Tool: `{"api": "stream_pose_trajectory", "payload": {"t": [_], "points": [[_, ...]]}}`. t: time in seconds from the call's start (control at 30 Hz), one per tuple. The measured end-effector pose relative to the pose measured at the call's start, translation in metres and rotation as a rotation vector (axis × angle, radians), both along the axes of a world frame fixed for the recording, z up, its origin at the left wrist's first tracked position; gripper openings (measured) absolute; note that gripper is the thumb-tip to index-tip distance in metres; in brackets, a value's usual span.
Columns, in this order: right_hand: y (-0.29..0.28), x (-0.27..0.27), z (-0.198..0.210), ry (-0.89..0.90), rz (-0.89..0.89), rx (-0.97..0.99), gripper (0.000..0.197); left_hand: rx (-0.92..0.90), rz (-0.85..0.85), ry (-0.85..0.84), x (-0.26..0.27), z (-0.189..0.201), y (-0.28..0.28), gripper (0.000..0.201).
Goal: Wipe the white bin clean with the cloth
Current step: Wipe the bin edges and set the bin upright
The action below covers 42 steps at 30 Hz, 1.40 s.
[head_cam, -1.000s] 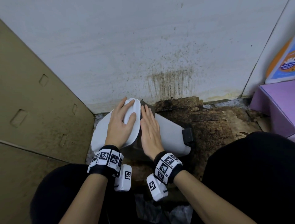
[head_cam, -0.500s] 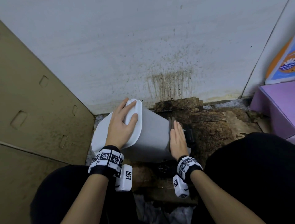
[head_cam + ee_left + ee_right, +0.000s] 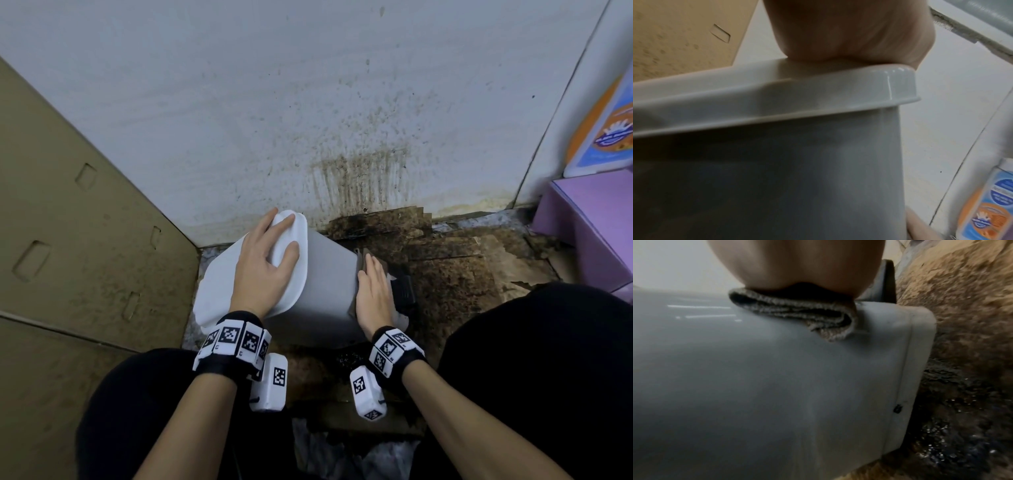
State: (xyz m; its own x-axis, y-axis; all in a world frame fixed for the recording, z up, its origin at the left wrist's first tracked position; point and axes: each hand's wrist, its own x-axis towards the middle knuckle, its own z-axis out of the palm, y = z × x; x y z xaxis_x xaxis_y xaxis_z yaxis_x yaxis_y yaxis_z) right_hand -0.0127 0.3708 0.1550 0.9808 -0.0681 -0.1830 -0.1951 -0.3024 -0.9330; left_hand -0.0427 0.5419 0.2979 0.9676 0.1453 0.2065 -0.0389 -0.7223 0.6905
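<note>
The white bin (image 3: 329,291) lies tilted on its side on the floor, with its lid (image 3: 291,260) towards the left. My left hand (image 3: 263,267) rests flat on the lid with the fingers spread, and shows in the left wrist view as a palm (image 3: 849,32) pressed on the lid's rim (image 3: 777,91). My right hand (image 3: 375,294) lies flat on the bin's side near its base. It presses a folded grey-brown cloth (image 3: 797,313) onto the bin's wall (image 3: 777,386). An edge of the cloth (image 3: 362,257) sticks out by the fingertips.
A black pedal (image 3: 404,291) juts from the bin's base. Wet, dark-stained cardboard (image 3: 462,274) covers the floor to the right. A stained wall (image 3: 342,120) stands close behind, a cardboard panel (image 3: 85,240) on the left, a purple box (image 3: 589,222) on the right. My knees flank the bin.
My right hand slid the cloth to the right along the bin's side, from beside the lid to near the base. The left hand stayed on the lid.
</note>
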Motion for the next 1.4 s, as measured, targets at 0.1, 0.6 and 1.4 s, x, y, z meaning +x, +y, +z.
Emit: {"api": "stream_pose_trajectory", "payload": {"t": [0.1,0.6,1.4], "points": [[0.016,-0.008,0.028,-0.077,0.06,0.043,0.059,0.004,-0.003,-0.006,0.001,-0.001,0.0,0.042],[0.048,-0.021,0.08,-0.196,0.187,0.201,0.049,0.013,0.001,0.021,-0.001,0.0,0.002,0.042],[0.002,-0.022,0.129,-0.184,0.103,0.366,0.044,-0.38,-0.098,0.059,0.002,0.001,-0.054,0.045]]}}
